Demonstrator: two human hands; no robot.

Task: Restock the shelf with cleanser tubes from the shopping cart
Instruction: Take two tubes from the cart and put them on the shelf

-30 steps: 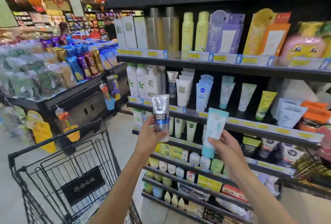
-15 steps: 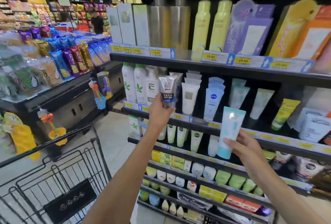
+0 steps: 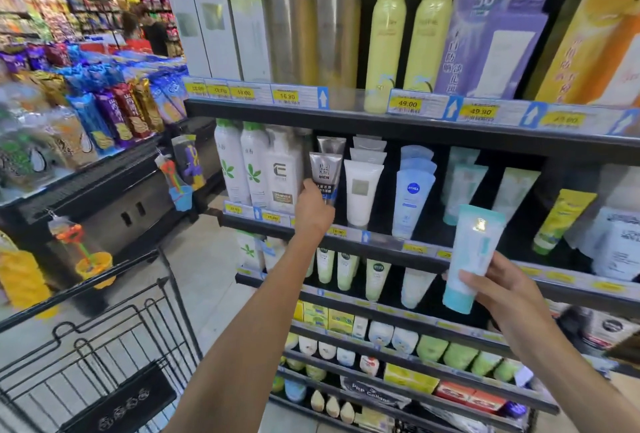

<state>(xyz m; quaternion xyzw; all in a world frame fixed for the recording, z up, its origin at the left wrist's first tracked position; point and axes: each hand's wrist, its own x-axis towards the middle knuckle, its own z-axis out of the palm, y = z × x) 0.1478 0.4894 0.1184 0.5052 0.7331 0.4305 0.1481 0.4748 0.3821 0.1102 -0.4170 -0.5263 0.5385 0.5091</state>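
Supermarket aisle, dark tiered shelving with yellow price tags along the edges. The shelf (image 3: 381, 244) at mid height carries rows of upright tubes standing on their caps. Left hand (image 3: 313, 209) reaches up to it, fingers wrapped round the lower part of a grey tube (image 3: 325, 171) marked MEN, held upright in front of a matching grey tube (image 3: 331, 145), between a white pump bottle (image 3: 284, 173) and a white tube (image 3: 362, 190). Cannot tell whether its cap touches the shelf. Right hand (image 3: 498, 289) is lower and well to the right, gripping a pale teal tube (image 3: 472, 256) near its cap, tube tilted slightly, in front of the shelf edge. Shopping cart (image 3: 93, 356) at lower left, black wire; its contents are out of view.
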